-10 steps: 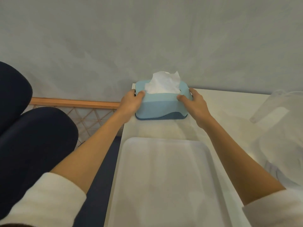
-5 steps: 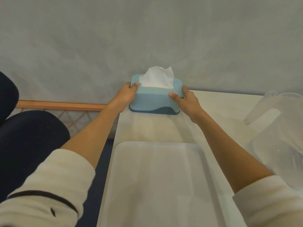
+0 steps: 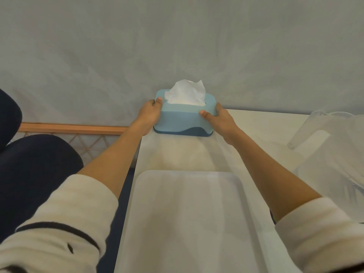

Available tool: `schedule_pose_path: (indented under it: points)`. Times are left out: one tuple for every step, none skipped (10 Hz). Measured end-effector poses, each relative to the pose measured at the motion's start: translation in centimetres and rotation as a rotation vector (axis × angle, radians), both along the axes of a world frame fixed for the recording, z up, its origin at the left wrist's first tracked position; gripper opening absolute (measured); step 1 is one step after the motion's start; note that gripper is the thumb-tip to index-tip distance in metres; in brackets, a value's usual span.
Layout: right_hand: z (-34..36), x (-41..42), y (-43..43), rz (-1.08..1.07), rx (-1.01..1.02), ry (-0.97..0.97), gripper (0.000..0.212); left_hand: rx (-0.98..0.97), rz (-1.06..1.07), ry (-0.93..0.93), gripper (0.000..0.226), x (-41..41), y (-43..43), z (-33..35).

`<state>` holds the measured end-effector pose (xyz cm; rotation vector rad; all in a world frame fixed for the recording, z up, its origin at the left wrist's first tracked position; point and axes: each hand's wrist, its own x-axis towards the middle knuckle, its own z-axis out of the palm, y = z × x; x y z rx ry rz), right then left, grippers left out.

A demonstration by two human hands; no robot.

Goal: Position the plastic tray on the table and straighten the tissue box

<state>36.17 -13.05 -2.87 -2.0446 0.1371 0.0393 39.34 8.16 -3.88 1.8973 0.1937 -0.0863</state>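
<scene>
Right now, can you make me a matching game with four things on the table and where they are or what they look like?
Things:
1. tissue box
2. plastic tray
3. tissue
4. clear container

Descriptions:
A. white, sticking up out of a slot
B. see-through, at the table's right edge
C. blue, held at both ends by the left hand and right hand, against the wall
D. pale and flat, nearest the person

Pairs: 1-C, 2-D, 3-A, 4-B
</scene>
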Motion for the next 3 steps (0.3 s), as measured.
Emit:
schedule_pose_path:
  points:
    - [0.6, -0.9, 0.0, -0.024, 0.008, 0.003, 0.069, 0.038, 0.033, -0.013, 0.051, -1.5, -0.3, 0.3]
    - [1.0, -2.2, -0.3, -0.053, -0.031, 0.022, 0.074, 0.111, 0.044, -0.081, 0.033, -2.7, -0.4, 0.5]
    - [2.1, -4.2, -0.5, -0.050, -0.086, 0.001, 0.065, 0.166, 0.101, -0.118, 0.030, -4.8, -0.6, 2.1]
